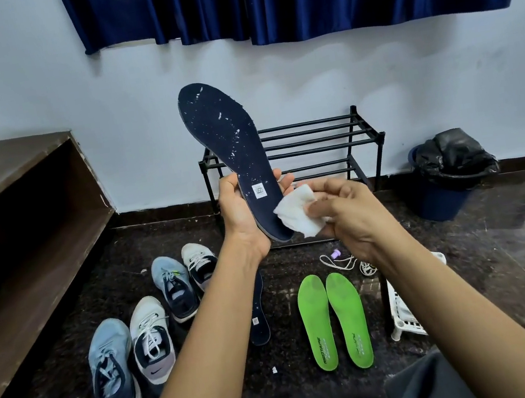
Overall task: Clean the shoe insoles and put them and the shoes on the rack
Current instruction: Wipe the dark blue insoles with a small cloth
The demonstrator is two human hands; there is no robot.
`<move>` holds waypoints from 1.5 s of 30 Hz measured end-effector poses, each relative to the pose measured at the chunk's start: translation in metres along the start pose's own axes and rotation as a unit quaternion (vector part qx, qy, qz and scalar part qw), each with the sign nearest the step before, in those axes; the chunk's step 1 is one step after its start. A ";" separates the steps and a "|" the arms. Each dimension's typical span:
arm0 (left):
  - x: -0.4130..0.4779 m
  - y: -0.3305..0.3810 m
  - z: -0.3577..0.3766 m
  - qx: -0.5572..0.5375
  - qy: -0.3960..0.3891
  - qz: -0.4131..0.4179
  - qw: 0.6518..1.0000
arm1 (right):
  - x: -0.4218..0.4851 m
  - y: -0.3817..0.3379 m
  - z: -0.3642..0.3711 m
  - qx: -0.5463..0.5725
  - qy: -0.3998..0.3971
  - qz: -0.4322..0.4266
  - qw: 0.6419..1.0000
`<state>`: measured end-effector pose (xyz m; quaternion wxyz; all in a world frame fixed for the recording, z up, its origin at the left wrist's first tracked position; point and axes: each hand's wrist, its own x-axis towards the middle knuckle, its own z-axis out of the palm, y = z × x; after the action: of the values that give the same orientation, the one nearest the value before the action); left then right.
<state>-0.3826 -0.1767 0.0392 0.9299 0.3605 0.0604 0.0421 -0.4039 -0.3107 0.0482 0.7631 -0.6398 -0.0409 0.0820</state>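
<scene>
My left hand point(241, 218) grips the heel end of a navy insole point(226, 135), held upright and speckled with white bits. My right hand point(346, 209) pinches a white wipe point(298, 213) against the insole's heel. A second navy insole point(259, 317) lies on the floor, partly hidden by my left forearm. Two green insoles point(333, 319) lie side by side on the floor. Two blue shoes point(113, 373) point(173, 286) and two white shoes point(151, 339) point(200, 263) stand at the left. The black metal rack point(314, 145) stands against the wall, behind the held insole.
A brown wooden shelf unit point(15, 223) fills the left side. A blue bin with a black bag point(448, 174) stands right of the rack. A white plastic basket point(405, 310) sits beside my right forearm. White laces point(345, 263) and a small purple object point(334, 253) lie on the dark floor.
</scene>
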 end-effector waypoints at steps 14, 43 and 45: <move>0.002 0.001 -0.004 0.002 -0.008 -0.004 1.000 | 0.001 0.004 0.002 -0.098 -0.024 -0.061 0.993; 0.000 -0.003 -0.008 0.203 0.017 0.011 0.979 | 0.012 0.001 -0.006 0.093 0.032 0.022 0.995; -0.001 -0.005 -0.007 0.223 0.004 0.018 0.975 | 0.012 0.001 -0.007 0.090 0.050 0.021 0.995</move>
<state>-0.3850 -0.1755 0.0307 0.8250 0.5594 0.0659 0.0456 -0.3910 -0.3150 0.0454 0.8166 -0.5727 0.0179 0.0692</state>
